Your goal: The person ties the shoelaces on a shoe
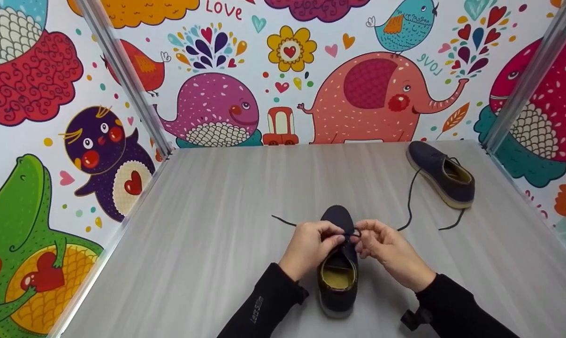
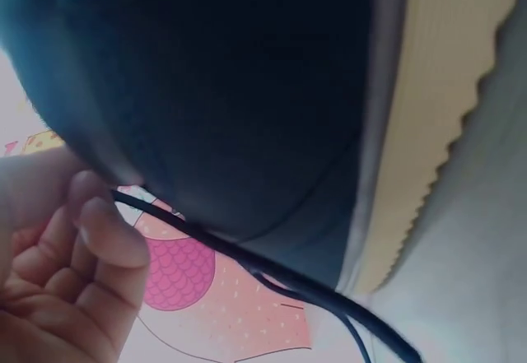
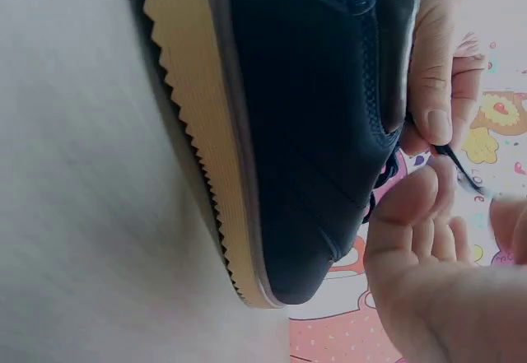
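Pale grey wood-grain tabletop (image 1: pixel 217 197). White back wall (image 1: pixel 330 28) printed with purple whale (image 1: pixel 217 101), coral elephant (image 1: pixel 330 98), blue bird (image 1: pixel 407 30). Left wall (image 1: pixel 39 136): green crocodile (image 1: pixel 18 202), penguin (image 1: pixel 109 159). Metal posts (image 1: pixel 123 70) at back corners. Bright light.

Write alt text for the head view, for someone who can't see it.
A person's left hand pinches a lace on a dark shoe, toe pointing away, the right hand close beside. A second shoe trails loose laces at the back right of the grey table, before a wall of cartoon animals.
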`<state>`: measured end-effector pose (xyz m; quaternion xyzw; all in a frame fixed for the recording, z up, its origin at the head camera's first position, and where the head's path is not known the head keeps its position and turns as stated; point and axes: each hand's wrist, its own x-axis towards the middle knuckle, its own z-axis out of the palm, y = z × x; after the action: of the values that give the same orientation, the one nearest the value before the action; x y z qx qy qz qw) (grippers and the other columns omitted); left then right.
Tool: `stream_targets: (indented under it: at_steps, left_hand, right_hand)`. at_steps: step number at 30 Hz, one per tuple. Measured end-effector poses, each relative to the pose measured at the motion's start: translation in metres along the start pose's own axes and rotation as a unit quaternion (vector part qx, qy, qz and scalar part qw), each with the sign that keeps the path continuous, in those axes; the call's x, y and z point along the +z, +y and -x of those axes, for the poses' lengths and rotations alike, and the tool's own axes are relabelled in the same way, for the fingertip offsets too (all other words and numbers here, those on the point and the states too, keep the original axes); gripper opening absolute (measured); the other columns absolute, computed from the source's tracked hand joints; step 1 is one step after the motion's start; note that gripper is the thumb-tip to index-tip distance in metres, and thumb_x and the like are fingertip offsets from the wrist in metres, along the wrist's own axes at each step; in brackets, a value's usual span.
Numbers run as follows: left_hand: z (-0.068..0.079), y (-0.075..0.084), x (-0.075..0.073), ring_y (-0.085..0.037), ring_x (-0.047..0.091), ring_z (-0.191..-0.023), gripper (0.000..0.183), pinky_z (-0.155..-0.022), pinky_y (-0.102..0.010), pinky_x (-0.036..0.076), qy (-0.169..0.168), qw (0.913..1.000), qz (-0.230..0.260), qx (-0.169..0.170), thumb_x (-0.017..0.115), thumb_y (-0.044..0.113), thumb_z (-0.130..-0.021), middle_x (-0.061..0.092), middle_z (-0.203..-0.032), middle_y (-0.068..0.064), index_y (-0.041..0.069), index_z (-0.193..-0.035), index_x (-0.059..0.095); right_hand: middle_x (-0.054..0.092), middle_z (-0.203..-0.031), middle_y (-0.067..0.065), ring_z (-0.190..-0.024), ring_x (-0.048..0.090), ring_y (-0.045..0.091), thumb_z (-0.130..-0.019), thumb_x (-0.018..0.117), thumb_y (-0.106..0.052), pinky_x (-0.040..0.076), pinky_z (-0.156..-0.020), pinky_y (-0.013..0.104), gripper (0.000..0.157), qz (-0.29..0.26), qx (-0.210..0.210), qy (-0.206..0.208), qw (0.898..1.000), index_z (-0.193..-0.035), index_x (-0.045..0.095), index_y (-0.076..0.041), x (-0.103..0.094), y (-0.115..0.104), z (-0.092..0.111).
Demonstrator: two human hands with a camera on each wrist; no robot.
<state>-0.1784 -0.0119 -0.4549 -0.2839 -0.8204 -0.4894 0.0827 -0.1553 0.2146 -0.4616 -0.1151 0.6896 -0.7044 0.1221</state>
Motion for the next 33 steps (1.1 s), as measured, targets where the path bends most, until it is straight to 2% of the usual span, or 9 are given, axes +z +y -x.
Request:
stream_targets:
  at_steps: [5, 10, 14, 16, 19, 22, 24, 28, 33]
  left_hand:
    - [0.000, 0.000, 0.001, -0.008, 0.074, -0.080, 0.007, -0.073, -0.016, 0.057, 0.000, 0.9999, 0.009, -0.008, 0.080, 0.010, -0.096, 0.083, -0.092, -0.009, 0.003, -0.097, 0.082]
    - [0.001, 0.001, 0.003, -0.001, 0.070, -0.081, 0.007, -0.073, -0.014, 0.056, -0.014, 0.9996, 0.018, -0.016, 0.081, 0.012, -0.095, 0.083, -0.093, -0.007, 0.005, -0.098, 0.083]
    - [-0.001, 0.000, -0.003, -0.008, 0.076, -0.087, 0.013, -0.079, -0.019, 0.060, -0.011, 0.9997, 0.016, -0.011, 0.078, 0.018, -0.098, 0.083, -0.098, -0.006, 0.006, -0.102, 0.083]
    - [-0.002, -0.003, -0.011, -0.014, 0.079, -0.094, 0.015, -0.085, -0.025, 0.062, 0.004, 0.9999, -0.013, -0.004, 0.075, 0.019, -0.100, 0.083, -0.103, -0.006, 0.007, -0.106, 0.083]
    - [-0.005, -0.011, -0.026, -0.021, 0.077, -0.102, 0.018, -0.092, -0.033, 0.061, 0.022, 0.9932, -0.114, 0.003, 0.073, 0.019, -0.101, 0.083, -0.110, -0.004, 0.012, -0.113, 0.083]
    - [-0.006, -0.022, -0.037, -0.022, 0.074, -0.102, 0.021, -0.087, -0.036, 0.061, 0.006, 0.9720, -0.235, 0.003, 0.076, 0.021, -0.097, 0.083, -0.114, 0.001, 0.019, -0.117, 0.083]
    - [-0.006, -0.029, -0.039, -0.022, 0.071, -0.101, 0.024, -0.082, -0.036, 0.060, -0.017, 0.9567, -0.290, 0.004, 0.078, 0.023, -0.096, 0.082, -0.116, 0.003, 0.023, -0.119, 0.083]
    - [-0.007, -0.037, -0.035, -0.022, 0.069, -0.105, 0.028, -0.084, -0.036, 0.060, -0.045, 0.9434, -0.329, 0.000, 0.081, 0.026, -0.094, 0.081, -0.119, 0.003, 0.025, -0.122, 0.082]
    - [-0.013, -0.038, -0.028, -0.020, 0.069, -0.105, 0.028, -0.090, -0.034, 0.058, -0.064, 0.9468, -0.315, -0.001, 0.078, 0.031, -0.097, 0.080, -0.119, 0.003, 0.025, -0.124, 0.081]
  right_hand:
    - [0.071, -0.113, -0.003, -0.096, 0.069, 0.006, -0.105, 0.069, -0.016, 0.058, -0.084, 0.021, 0.057, 0.019, -0.009, 0.006, 1.000, -0.149, 0.046, 0.011, 0.003, 0.004, -0.001]
    - [0.075, -0.099, -0.007, -0.084, 0.066, 0.007, -0.104, 0.072, -0.016, 0.056, -0.077, 0.023, 0.041, 0.046, -0.018, 0.051, 0.997, -0.135, 0.065, 0.010, 0.010, 0.006, -0.003]
    - [0.072, -0.084, -0.006, -0.075, 0.064, 0.008, -0.102, 0.074, -0.015, 0.056, -0.071, 0.024, 0.029, 0.069, -0.028, 0.083, 0.994, -0.119, 0.073, 0.009, 0.013, 0.006, -0.003]
    - [0.071, -0.081, -0.006, -0.073, 0.064, 0.008, -0.102, 0.074, -0.015, 0.056, -0.070, 0.024, 0.027, 0.083, -0.031, 0.088, 0.992, -0.116, 0.074, 0.008, 0.014, 0.006, -0.003]
    - [0.070, -0.081, -0.006, -0.073, 0.064, 0.008, -0.102, 0.074, -0.015, 0.056, -0.069, 0.025, 0.027, 0.099, -0.036, 0.087, 0.991, -0.115, 0.074, 0.008, 0.014, 0.005, -0.002]
    - [0.072, -0.083, -0.005, -0.073, 0.065, 0.008, -0.101, 0.075, -0.014, 0.057, -0.070, 0.025, 0.026, 0.104, -0.036, 0.087, 0.990, -0.115, 0.075, 0.008, 0.015, 0.005, -0.002]
    - [0.073, -0.084, -0.005, -0.074, 0.065, 0.008, -0.101, 0.075, -0.014, 0.056, -0.070, 0.024, 0.026, 0.104, -0.035, 0.087, 0.990, -0.115, 0.075, 0.008, 0.015, 0.005, -0.002]
    - [0.073, -0.084, -0.005, -0.074, 0.065, 0.008, -0.101, 0.075, -0.014, 0.056, -0.070, 0.023, 0.024, 0.113, -0.038, 0.087, 0.989, -0.114, 0.076, 0.007, 0.016, 0.006, -0.003]
    - [0.073, -0.085, -0.003, -0.074, 0.064, 0.007, -0.102, 0.075, -0.016, 0.055, -0.070, 0.023, 0.024, 0.126, -0.040, 0.085, 0.988, -0.114, 0.076, 0.005, 0.015, 0.005, -0.004]
